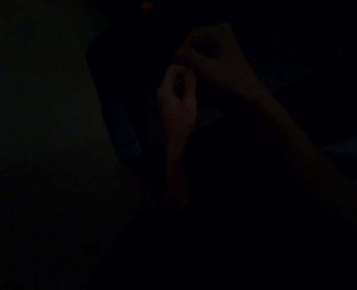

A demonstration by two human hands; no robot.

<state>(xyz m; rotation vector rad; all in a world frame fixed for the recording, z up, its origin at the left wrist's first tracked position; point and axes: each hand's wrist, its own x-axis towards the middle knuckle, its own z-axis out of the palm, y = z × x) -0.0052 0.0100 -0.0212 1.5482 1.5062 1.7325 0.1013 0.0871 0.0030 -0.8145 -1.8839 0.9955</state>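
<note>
The picture is very dark. My left hand is raised with thumb and forefinger pinched together, leaving a small loop between them. Just above and to the right of it, my right hand is also closed in a pinch, its fingertips close to those of the left. Whatever lies between the fingertips is too dark and small to make out. Both hands are over a dark surface, whose left edge shows faintly.
A bluish flat rectangular item lies at the dark surface's left edge. A small orange-red thing shows at the top. Toward the right edge is a faint bluish strip. A paler floor-like area fills the left.
</note>
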